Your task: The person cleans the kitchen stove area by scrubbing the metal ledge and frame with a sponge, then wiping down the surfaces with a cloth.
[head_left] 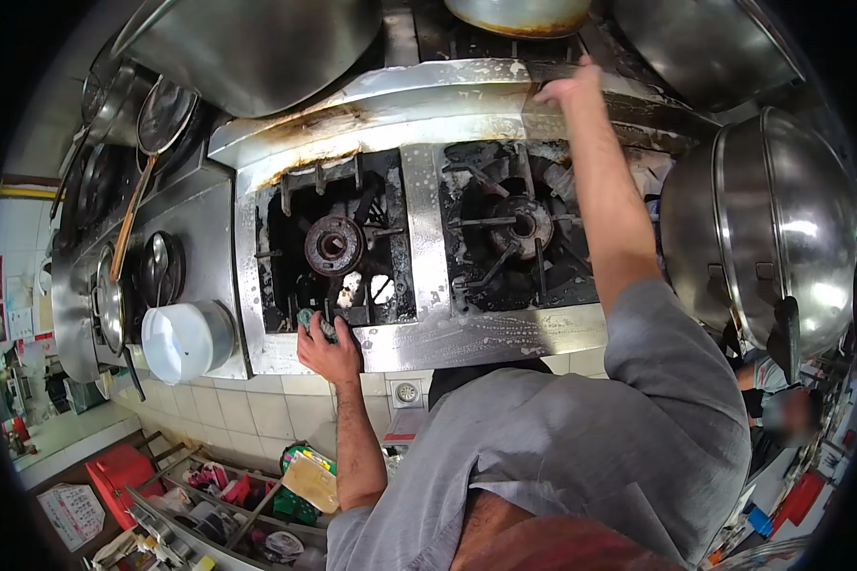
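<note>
My left hand is closed around a greenish scouring pad at the front rim of the stove. Just beyond it lies the left burner, in a blackened, wet-looking well. My right arm stretches across the right burner to the back of the stove. There my right hand grips the upper edge of the metal back panel, its thumb in front and its fingertips partly hidden over the top. Whitish suds or residue spot the steel frame and the back ledge.
Large steel pots stand behind the stove, and a big domed pan is close on my right. To the left are a white plastic tub and a wooden-handled strainer. A drawer of items is below left; another person is at far right.
</note>
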A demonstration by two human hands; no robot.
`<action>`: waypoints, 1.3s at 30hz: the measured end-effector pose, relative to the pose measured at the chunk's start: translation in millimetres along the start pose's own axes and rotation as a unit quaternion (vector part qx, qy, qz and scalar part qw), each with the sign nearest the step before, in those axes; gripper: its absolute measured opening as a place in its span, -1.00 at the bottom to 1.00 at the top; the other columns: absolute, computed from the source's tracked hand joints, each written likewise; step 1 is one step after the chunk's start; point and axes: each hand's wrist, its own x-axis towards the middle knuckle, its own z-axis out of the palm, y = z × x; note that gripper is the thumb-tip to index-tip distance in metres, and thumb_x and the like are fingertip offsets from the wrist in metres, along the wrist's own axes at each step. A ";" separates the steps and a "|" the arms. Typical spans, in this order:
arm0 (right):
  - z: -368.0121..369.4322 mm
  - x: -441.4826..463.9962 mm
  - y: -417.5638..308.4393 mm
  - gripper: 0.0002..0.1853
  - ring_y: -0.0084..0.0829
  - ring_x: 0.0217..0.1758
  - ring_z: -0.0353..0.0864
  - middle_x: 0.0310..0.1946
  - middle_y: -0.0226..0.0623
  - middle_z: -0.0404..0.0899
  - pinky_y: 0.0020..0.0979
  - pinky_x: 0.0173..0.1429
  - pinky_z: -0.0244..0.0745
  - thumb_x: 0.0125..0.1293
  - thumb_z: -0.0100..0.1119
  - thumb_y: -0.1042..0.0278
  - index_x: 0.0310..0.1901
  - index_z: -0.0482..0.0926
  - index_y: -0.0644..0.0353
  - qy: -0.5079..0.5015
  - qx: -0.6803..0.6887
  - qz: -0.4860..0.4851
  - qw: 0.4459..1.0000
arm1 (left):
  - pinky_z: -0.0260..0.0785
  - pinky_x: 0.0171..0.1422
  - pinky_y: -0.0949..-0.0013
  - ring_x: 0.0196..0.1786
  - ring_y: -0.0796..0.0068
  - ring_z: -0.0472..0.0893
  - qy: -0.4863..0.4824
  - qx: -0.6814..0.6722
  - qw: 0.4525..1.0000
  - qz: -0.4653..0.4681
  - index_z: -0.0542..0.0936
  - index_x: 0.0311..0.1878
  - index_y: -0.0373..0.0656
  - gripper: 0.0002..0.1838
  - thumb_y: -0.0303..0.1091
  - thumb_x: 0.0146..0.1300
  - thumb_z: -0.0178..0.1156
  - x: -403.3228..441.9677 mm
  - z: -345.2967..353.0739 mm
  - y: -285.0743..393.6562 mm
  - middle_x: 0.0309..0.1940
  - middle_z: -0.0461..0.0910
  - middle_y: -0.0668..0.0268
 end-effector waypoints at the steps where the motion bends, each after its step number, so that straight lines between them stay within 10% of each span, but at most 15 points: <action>1: -7.2 7.9 -2.3 -0.23 -0.12 0.54 -0.58 0.50 -0.12 -0.44 0.17 0.42 -0.73 0.27 -0.22 -0.26 0.40 0.09 0.05 0.008 0.012 0.024 1.000 | 0.09 0.30 0.03 0.20 0.02 0.35 -0.003 0.005 1.000 -0.005 0.51 0.09 -0.02 -0.55 -0.05 0.16 0.23 -2.5 -1.8 -2.9 0.10 0.40 0.00; 7: -15.7 41.6 17.1 -0.19 -0.24 0.55 -0.58 0.51 -0.22 -0.50 0.13 0.45 -0.65 0.29 -0.24 -0.29 0.42 0.03 0.12 -0.060 0.065 -0.027 0.996 | 0.10 0.29 0.03 0.19 0.00 0.35 0.005 0.001 1.000 0.006 0.52 0.09 -0.02 -0.55 -0.05 0.16 0.24 0.5 -0.7 0.5 0.11 0.40 -0.02; 11: 12.5 16.3 -4.0 -0.21 -0.23 0.56 -0.43 0.46 -0.34 0.03 0.07 0.46 -0.63 0.29 -0.33 -0.32 0.40 0.11 0.08 0.265 0.071 0.098 0.957 | 0.11 0.29 0.03 0.19 0.01 0.35 0.009 -0.009 1.000 0.018 0.52 0.08 -0.02 -0.55 -0.06 0.16 0.24 1.7 -0.4 0.3 0.10 0.41 -0.01; 17: 9.3 -20.2 2.6 -0.20 -0.11 0.53 -0.34 0.49 -0.16 -0.18 0.03 0.48 -0.64 0.32 -0.45 -0.28 0.41 -0.02 0.19 0.028 -0.005 -0.004 1.000 | 0.11 0.26 0.01 0.18 0.01 0.34 0.008 -0.002 1.000 0.009 0.53 0.06 0.00 -0.58 -0.07 0.15 0.23 -1.3 1.3 -4.1 0.08 0.41 -0.02; 22: 4.6 6.5 20.2 -0.12 -0.21 0.53 -0.72 0.47 -0.16 -0.69 -0.04 0.49 -0.69 0.29 -0.26 -0.29 0.45 -0.20 0.16 0.139 0.042 0.073 0.987 | 0.11 0.26 0.02 0.18 0.02 0.35 0.010 0.000 1.000 0.009 0.52 0.05 0.00 -0.57 -0.07 0.14 0.24 0.9 1.6 0.0 0.08 0.41 -0.02; 31: -10.3 64.1 18.3 -0.03 -0.17 0.53 -0.73 0.47 -0.14 -0.70 -0.01 0.47 -0.69 0.30 -0.20 -0.25 0.43 -0.48 0.16 0.109 0.015 0.038 0.993 | 0.12 0.26 0.00 0.18 0.01 0.35 0.007 0.009 1.000 0.011 0.53 0.04 -0.03 -0.57 -0.08 0.14 0.25 2.1 0.4 -1.8 0.07 0.42 -0.03; 35: 2.2 27.9 -20.3 -0.20 -0.14 0.55 -0.47 0.49 -0.01 -0.37 -0.03 0.49 -0.31 0.31 -0.12 -0.15 0.42 -0.04 0.18 0.230 -0.015 0.174 0.957 | 0.10 0.29 0.01 0.20 0.01 0.34 0.002 -0.005 1.000 0.017 0.51 0.07 -0.01 -0.57 -0.07 0.16 0.24 -1.4 1.5 -3.5 0.08 0.42 0.02; 39: -37.3 49.4 0.7 -0.38 -0.13 0.30 0.29 0.28 0.12 0.25 -0.21 0.30 0.24 0.33 -0.01 0.05 0.23 0.25 0.42 0.148 0.076 -0.208 0.964 | 0.10 0.29 0.01 0.21 0.02 0.34 0.002 -0.005 1.000 0.006 0.52 0.08 0.00 -0.56 -0.06 0.16 0.23 2.6 3.1 -0.6 0.09 0.42 0.02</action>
